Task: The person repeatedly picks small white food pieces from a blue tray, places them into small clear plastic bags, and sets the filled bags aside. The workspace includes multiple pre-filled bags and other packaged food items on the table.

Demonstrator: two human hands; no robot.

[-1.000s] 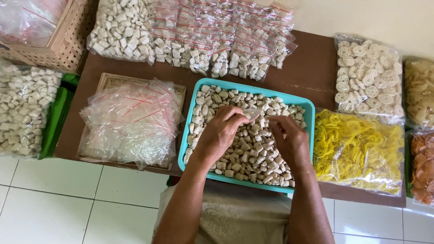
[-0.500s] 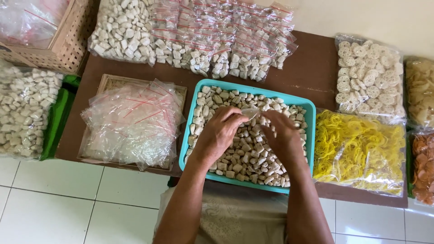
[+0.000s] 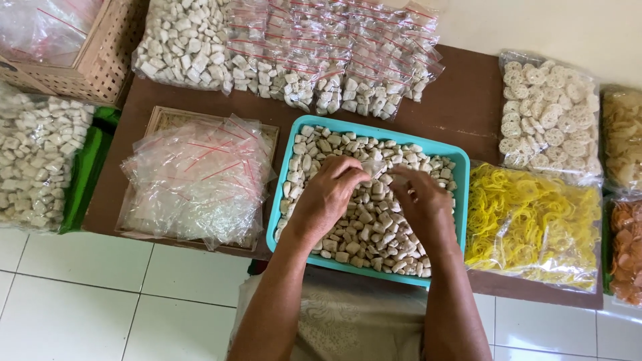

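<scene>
Under your hands: your left hand (image 3: 326, 198) and right hand (image 3: 424, 208) cover the middle of the teal tray (image 3: 461, 220), so the white crackers (image 3: 361, 227) beneath them are hidden from you.
Between your fingertips: something thin and clear, perhaps a small plastic bag (image 3: 378, 168), too faint to tell.
Wicker basket (image 3: 100, 60): cut off by the top and left edges.
Orange chips bag (image 3: 626, 251): only a strip shows at the right edge.
Pale chips bag (image 3: 622, 137): cut off at the right.
Wooden tray (image 3: 164, 119): mostly buried under the empty bags (image 3: 197, 180).
Your forearms: run off the bottom edge.
</scene>
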